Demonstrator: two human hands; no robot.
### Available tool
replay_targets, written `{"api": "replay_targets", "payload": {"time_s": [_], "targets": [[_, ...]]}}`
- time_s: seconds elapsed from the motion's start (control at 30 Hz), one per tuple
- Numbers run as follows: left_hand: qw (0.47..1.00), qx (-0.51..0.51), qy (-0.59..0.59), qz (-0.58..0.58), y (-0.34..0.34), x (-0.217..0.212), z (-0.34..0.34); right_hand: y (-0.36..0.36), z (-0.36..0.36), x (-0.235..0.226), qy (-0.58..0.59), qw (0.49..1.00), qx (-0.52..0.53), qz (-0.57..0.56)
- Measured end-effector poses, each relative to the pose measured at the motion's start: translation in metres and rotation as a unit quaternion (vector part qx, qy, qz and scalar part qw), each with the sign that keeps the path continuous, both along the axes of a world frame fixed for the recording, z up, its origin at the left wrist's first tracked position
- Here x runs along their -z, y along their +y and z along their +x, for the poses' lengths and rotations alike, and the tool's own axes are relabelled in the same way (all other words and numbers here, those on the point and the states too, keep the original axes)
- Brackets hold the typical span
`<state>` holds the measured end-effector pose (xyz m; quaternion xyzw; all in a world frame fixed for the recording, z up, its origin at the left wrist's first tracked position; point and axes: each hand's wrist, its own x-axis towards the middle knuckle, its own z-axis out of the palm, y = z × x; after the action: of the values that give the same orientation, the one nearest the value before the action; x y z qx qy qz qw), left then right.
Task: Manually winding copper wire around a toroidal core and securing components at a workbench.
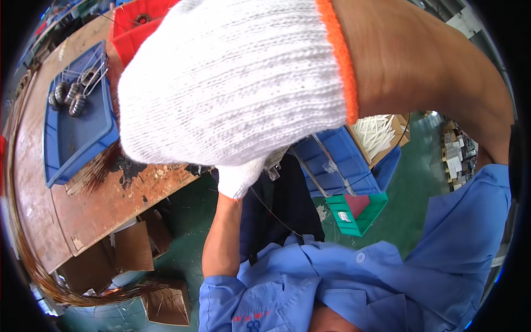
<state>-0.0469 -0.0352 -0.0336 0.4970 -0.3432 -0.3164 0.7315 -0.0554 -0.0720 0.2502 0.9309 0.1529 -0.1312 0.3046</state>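
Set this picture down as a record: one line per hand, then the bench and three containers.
Right hand: white-gloved, close to the camera; fingers hidden
Left hand: white-gloved, partly behind the right; grip unclear
Bench: worn wood, on the left
Blue tray: on the bench, holding wire coils
Green bin: on the right
Cardboard box: holding white strips
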Motion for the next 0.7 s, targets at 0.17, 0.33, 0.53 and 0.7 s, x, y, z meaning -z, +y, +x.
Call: {"api": "replay_targets", "payload": {"time_s": [0.17,0.33,0.53,0.7], "targets": [[0.963,-0.111,-0.217,-0.119,-0.015,0.011,0.017,-0.022,0.042,-0.006,0.061,0.970,0.204,0.113],[0.955,-0.105,-0.248,-0.122,-0.013,0.009,0.019,-0.169,0.073,0.020,-0.016,0.959,0.025,0.283],[0.969,-0.077,-0.221,-0.076,-0.008,-0.003,0.016,-0.286,0.098,0.058,-0.219,0.949,0.015,0.226],[0.974,-0.095,-0.187,-0.087,-0.011,-0.003,0.014,-0.303,0.086,0.086,-0.251,0.916,0.093,0.300]]}}
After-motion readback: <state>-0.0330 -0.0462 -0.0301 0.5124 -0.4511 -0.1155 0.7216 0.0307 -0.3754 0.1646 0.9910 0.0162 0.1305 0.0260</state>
